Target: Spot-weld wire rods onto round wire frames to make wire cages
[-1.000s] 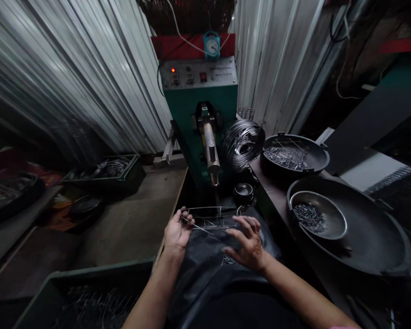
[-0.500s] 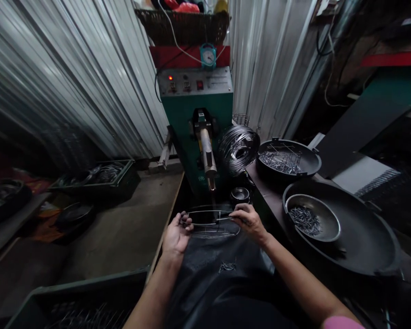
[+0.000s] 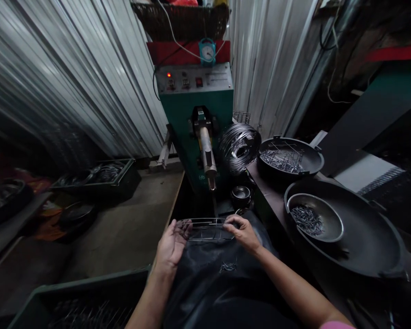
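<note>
My left hand [image 3: 174, 241] is closed on the left end of a long oval frame of thin metal wire [image 3: 205, 220]. At the right end, my right hand [image 3: 244, 234] pinches the wire between thumb and fingers. More wire [image 3: 210, 239] shows just below; whether it belongs to the same frame I cannot tell. Both hands are over a dark cloth [image 3: 205, 283] on my lap, where a small pile of short wire pieces [image 3: 228, 266] lies. Beyond the frame stands a green machine [image 3: 178, 107] with a metal electrode-like rod [image 3: 207, 151] pointing down toward it.
Right of the machine hangs a wire coil [image 3: 239, 148]. A black pan [image 3: 315, 160] with wire pieces and a larger pan [image 3: 370, 237] holding a metal bowl [image 3: 337, 228] of short pieces stand on the right. Green crates [image 3: 128, 178] with wire parts are at left; a small bowl [image 3: 240, 193] sits below the coil.
The wire frame has come slightly lower and nearer to the wire below it. My right hand has shifted left and down along it; my left hand has lowered a little.
</note>
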Demonstrator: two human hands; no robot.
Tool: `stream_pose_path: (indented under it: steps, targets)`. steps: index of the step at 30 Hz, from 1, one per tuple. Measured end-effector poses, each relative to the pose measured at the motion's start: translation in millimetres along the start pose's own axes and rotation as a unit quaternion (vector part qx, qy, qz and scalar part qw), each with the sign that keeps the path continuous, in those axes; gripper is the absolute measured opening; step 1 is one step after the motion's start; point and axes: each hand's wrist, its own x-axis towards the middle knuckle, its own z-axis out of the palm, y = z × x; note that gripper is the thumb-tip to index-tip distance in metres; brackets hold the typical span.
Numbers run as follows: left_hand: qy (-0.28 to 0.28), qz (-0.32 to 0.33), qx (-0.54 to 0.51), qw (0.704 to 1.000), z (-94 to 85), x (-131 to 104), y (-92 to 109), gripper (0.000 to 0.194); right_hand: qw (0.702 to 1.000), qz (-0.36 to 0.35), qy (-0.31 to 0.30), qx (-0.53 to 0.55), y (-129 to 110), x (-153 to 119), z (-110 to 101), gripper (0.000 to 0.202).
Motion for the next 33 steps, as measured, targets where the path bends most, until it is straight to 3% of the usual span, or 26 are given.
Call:
stream_pose_path:
  steps: [3, 5, 7, 8, 10, 11, 14, 16, 20, 22, 24, 33]
  targets:
    - [0.004, -0.043, 0.045, 0.998, -20.5, -11, 9, 0.029, 0.999, -0.028, -0.027, -0.009, -4, -5, 3, 0.024]
    - [-0.004, -0.042, 0.128, 0.991, -39.9, -20, 16, 0.023, 0.998, -0.047, -0.045, -0.024, -8, -8, 5, 0.023]
    - [0.016, 0.042, 0.248, 0.968, -56.1, -32, 21, 0.018, 0.996, -0.06, -0.056, -0.039, -11, -10, 8, 0.023]
    - [0.028, 0.113, 0.305, 0.945, -60.6, -37, 22, 0.025, 0.995, -0.065, -0.058, -0.045, -12, -10, 10, 0.023]
    - [0.023, 0.272, 0.382, 0.883, -60.6, -47, 20, 0.044, 0.994, -0.072, -0.061, -0.055, -14, -10, 14, 0.023]
    - [-0.01, 0.334, 0.41, 0.849, -56.8, -50, 18, 0.05, 0.993, -0.076, -0.061, -0.059, -16, -9, 17, 0.023]
    - [-0.159, 0.412, 0.504, 0.742, -39.4, -48, 6, 0.053, 0.992, -0.091, -0.056, -0.063, -21, -6, 24, 0.024]
    - [-0.206, 0.45, 0.569, 0.657, -31.4, -40, -2, 0.051, 0.992, -0.099, -0.05, -0.061, -25, -5, 27, 0.024]
    - [-0.192, 0.581, 0.64, 0.465, -33.3, -19, -11, 0.052, 0.993, -0.099, -0.048, -0.045, -30, 1, 26, 0.027]
    - [-0.184, 0.621, 0.645, 0.406, -37.8, -11, -11, 0.052, 0.994, -0.095, -0.049, -0.037, -31, 4, 25, 0.027]
    - [-0.179, 0.635, 0.646, 0.385, -40.4, -7, -10, 0.05, 0.994, -0.093, -0.048, -0.032, -30, 7, 25, 0.026]
    - [-0.161, 0.643, 0.646, 0.38, -21.5, -7, -6, 0.036, 0.995, -0.096, -0.023, -0.033, -37, 8, 25, 0.019]
